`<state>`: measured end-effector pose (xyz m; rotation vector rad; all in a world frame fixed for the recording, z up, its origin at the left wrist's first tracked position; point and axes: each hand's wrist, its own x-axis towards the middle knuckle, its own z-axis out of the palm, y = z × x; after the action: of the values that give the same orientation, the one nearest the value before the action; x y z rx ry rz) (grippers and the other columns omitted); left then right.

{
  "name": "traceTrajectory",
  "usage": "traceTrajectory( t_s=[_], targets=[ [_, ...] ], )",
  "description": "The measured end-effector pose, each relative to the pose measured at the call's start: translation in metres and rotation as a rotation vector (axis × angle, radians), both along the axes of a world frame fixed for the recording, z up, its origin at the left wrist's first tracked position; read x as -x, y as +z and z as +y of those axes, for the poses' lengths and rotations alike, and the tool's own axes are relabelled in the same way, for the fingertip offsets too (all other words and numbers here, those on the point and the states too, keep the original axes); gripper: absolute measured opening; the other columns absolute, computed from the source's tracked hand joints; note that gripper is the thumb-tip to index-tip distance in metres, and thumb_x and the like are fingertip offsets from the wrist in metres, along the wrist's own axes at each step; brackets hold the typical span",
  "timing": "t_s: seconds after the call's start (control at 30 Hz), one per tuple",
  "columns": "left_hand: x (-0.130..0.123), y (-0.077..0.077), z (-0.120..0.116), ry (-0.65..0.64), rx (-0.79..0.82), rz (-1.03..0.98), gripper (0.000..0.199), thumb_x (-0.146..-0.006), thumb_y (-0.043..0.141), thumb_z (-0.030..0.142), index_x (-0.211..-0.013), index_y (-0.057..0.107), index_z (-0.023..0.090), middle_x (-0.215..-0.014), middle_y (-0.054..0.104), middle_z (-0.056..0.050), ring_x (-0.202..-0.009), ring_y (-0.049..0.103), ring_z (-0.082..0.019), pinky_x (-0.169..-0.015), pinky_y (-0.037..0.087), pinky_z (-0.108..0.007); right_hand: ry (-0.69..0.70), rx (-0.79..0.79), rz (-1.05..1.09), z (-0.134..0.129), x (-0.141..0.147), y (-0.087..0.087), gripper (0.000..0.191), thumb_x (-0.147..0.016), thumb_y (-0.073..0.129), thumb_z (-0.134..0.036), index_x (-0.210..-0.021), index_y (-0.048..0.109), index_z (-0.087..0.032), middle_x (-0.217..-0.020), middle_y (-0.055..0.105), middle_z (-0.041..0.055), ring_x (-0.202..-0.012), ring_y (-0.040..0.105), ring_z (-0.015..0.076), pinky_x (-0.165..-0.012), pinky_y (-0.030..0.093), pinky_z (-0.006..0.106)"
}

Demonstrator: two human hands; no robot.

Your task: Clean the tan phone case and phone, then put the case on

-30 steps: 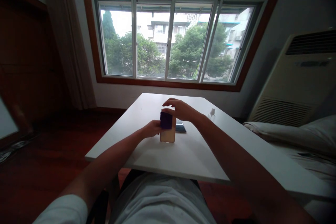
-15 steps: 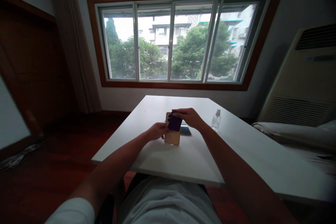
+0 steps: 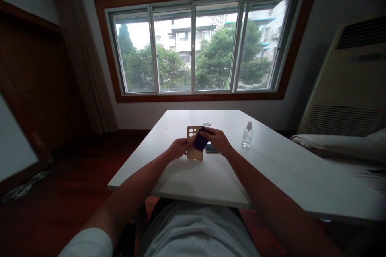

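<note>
- A yellowish, see-through phone case (image 3: pixel 196 155) is standing roughly upright at the centre of the frame, its camera holes showing at the upper left.
- The left hand (image 3: pixel 177 148) is gripping the phone case by its left edge — fingers closing around it.
- The right hand (image 3: pixel 219 141) is pinching a dark purple cloth (image 3: pixel 199 143), which is lying slantwise against the case's right side.
- A flat, dark-screened device (image 3: pixel 212 149) is lying just right of the case, the right hand partly covering it.
- A small, ring-like item (image 3: pixel 206 124) is resting above the hands, too small to make out.
- A clear spray bottle (image 3: pixel 247 138) is standing right of centre on the white table (image 3: pixel 193 186).
- A wide window (image 3: pixel 214 56) is filling the upper middle — a curtain (image 3: pixel 90 68) is hanging at left.
</note>
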<state>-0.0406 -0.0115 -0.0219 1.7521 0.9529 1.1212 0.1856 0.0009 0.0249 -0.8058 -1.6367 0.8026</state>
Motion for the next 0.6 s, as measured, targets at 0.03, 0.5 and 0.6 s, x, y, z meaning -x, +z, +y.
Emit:
traceTrajectory(
  t_s=[0.03, 0.5, 0.6],
  targets=[
    [0.001, 0.0, 0.0, 0.006, -0.002, -0.004, 0.062, -0.08, 0.074, 0.063, -0.105, 0.074, 0.007, -0.083, 0.07, -0.011, -0.064, 0.058, -0.016, -0.054, 0.04, -0.027, 0.038, 0.019, -0.023, 0.0, 0.0, -0.002, 0.04, -0.079, 0.077, -0.047, -0.112, 0.079, -0.024, -0.108, 0.08, 0.0043, -0.099, 0.073, 0.0275, -0.096, 0.055, 0.045],
    [0.008, -0.001, 0.005, -0.022, -0.003, 0.019, 0.064, -0.081, 0.075, 0.062, -0.112, 0.074, 0.007, -0.087, 0.072, -0.012, -0.066, 0.06, -0.016, -0.054, 0.04, -0.025, 0.202, 0.124, -0.13, 0.002, 0.002, -0.014, 0.037, -0.071, 0.082, -0.046, -0.095, 0.077, -0.019, -0.09, 0.078, 0.0039, -0.081, 0.07, 0.0221, -0.078, 0.057, 0.036],
    [0.009, -0.003, 0.008, -0.038, 0.008, 0.03, 0.064, -0.082, 0.073, 0.062, -0.117, 0.072, 0.008, -0.092, 0.073, -0.013, -0.068, 0.062, -0.017, -0.052, 0.04, -0.023, 0.153, 0.052, -0.114, -0.006, 0.007, -0.009, 0.034, -0.076, 0.079, -0.047, -0.096, 0.077, -0.02, -0.091, 0.078, 0.0041, -0.082, 0.07, 0.0223, -0.078, 0.056, 0.036]
  ],
)
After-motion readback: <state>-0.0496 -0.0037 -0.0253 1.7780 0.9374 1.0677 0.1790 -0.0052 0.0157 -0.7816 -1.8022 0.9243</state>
